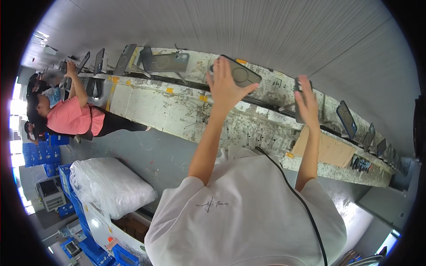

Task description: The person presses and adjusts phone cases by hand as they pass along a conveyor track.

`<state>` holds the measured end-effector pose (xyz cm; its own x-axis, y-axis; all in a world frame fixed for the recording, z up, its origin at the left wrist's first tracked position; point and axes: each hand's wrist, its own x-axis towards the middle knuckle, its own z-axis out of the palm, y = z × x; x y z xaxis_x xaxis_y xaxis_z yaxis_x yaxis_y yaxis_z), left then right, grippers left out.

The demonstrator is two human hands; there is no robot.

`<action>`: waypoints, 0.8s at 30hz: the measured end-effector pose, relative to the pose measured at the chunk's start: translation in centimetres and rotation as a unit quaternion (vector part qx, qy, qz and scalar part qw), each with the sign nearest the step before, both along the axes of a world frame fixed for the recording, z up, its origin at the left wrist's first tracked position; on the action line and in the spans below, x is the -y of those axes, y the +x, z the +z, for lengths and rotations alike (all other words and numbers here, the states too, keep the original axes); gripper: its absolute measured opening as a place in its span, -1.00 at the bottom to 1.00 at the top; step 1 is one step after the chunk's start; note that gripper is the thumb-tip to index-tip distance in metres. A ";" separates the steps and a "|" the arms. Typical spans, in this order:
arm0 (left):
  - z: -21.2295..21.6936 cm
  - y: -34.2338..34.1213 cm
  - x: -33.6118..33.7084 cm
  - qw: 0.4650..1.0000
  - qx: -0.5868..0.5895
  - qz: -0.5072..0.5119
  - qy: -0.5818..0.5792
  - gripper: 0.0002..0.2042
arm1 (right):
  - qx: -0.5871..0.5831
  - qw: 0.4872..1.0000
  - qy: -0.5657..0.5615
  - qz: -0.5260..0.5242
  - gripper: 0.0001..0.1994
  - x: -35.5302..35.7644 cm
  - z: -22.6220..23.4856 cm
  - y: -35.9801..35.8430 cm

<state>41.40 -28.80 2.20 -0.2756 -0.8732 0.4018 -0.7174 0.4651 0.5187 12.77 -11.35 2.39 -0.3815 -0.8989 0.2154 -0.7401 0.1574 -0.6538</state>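
My left hand [225,86] is raised over the bench with its fingers and thumb spread. Behind it is a dark phone case [242,76] with a ring on its back; the thumb overlaps the case's lower corner, and I cannot tell if they touch. To the right, my right hand [307,105] is held up with fingers stretched out. It partly covers another dark phone case [297,110], seen nearly edge-on, and contact between them is unclear. Further left along the line stand a grey phone case [168,62] and a tilted one [125,59]. A blue-edged phone case [346,119] stands further right.
A long, scuffed white workbench [173,104] runs across, with a dark track along it. Brown cardboard [324,148] lies on its right part, beside small dark parts [360,163]. A co-worker in a pink shirt [73,119] works at the left. Plastic-wrapped goods [111,186] sit behind, near blue crates.
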 end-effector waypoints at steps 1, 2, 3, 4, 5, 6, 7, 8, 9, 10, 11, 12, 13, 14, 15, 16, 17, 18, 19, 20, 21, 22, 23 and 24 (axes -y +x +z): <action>-0.2 -1.5 -0.4 0.999 0.020 -0.028 0.036 0.42 | -0.003 1.000 0.000 -0.003 -0.37 -0.9 0.3 -1.0; -0.4 -2.8 -0.9 0.995 0.042 -0.055 0.072 0.51 | 0.023 0.997 -0.065 -0.035 -0.36 -1.8 0.6 -1.8; -1.0 -4.0 -1.5 0.995 0.035 -0.080 0.058 0.51 | 0.048 0.988 -0.130 -0.068 -0.36 -2.4 1.1 -2.2; -0.7 -5.0 -2.2 0.994 0.035 -0.081 0.060 0.51 | 0.048 0.988 -0.128 -0.069 -0.36 -2.2 2.9 -1.2; -0.3 -5.9 -3.0 0.991 0.037 -0.109 0.070 0.53 | 0.070 0.982 -0.161 -0.068 -0.36 -1.8 4.4 0.1; 0.0 -6.7 -3.7 0.987 0.038 -0.139 0.078 0.54 | 0.091 0.974 -0.195 -0.070 -0.36 -1.3 6.0 1.9; 0.2 -7.2 -4.8 0.983 0.005 -0.170 0.069 0.42 | 0.101 0.972 -0.207 -0.039 -0.39 -0.3 6.8 3.2; -0.7 -7.4 -5.9 0.984 0.007 -0.167 0.070 0.42 | 0.137 0.970 -0.203 0.011 -0.41 1.1 7.0 5.1; -1.8 -7.6 -7.0 0.981 -0.051 -0.187 0.034 0.31 | 0.170 0.963 -0.199 0.061 -0.42 2.6 7.4 7.1; -2.2 -7.6 -8.1 0.972 -0.109 -0.209 -0.003 0.21 | 0.128 0.966 -0.191 0.118 -0.43 4.1 7.7 8.7; -1.3 -7.2 -9.5 0.957 -0.167 -0.235 0.043 -0.04 | 0.088 0.965 -0.180 0.170 -0.43 5.5 7.5 10.0; -1.8 -5.7 -10.5 0.959 -0.163 -0.228 0.044 -0.04 | 0.019 0.970 -0.144 0.198 -0.42 7.0 7.4 12.2; -2.0 -4.2 -11.3 0.942 -0.156 -0.280 0.098 -0.20 | -0.054 0.968 -0.108 0.220 -0.41 8.1 7.6 13.5; -2.2 -2.6 -11.8 0.920 -0.149 -0.330 0.151 -0.36 | -0.053 0.968 -0.109 0.221 -0.41 9.2 7.0 13.9; -2.1 -1.0 -12.2 0.920 -0.147 -0.329 0.152 -0.36 | -0.114 0.967 -0.088 0.208 -0.35 10.4 5.4 14.2; -1.7 0.4 -12.3 0.891 -0.187 -0.351 0.219 -0.54 | -0.177 0.964 -0.066 0.188 -0.30 11.2 4.1 14.1; -1.5 2.1 -12.2 0.859 -0.223 -0.363 0.283 -0.71 | -0.206 0.964 -0.045 0.163 -0.25 11.7 2.6 13.6; -1.0 3.9 -12.1 0.878 -0.233 -0.317 0.272 -0.78 | -0.204 0.964 -0.047 0.165 -0.25 11.3 1.5 13.4; -0.4 5.3 -11.2 0.895 -0.243 -0.273 0.256 -0.83 | -0.170 0.978 0.002 0.120 -0.24 11.0 0.7 12.6; 0.0 7.1 -10.5 0.914 -0.248 -0.236 0.217 -0.85 | -0.135 0.987 0.051 0.070 -0.22 10.4 0.0 11.7; 0.5 8.4 -9.0 0.931 -0.255 -0.194 0.172 -0.87 | -0.114 0.990 0.064 0.062 -0.21 9.5 -0.3 10.8; 1.3 9.5 -7.0 0.949 -0.238 -0.168 0.119 -0.87 | -0.151 0.985 0.065 0.043 -0.22 8.2 -0.5 10.0; 2.2 10.1 -5.0 0.963 -0.219 -0.139 0.067 -0.87 | -0.188 0.980 0.066 0.024 -0.22 6.7 -0.5 9.2; 3.1 9.9 -2.9 0.974 -0.184 -0.136 -0.002 -0.84 | -0.201 0.978 0.051 0.015 -0.23 5.6 -0.8 8.3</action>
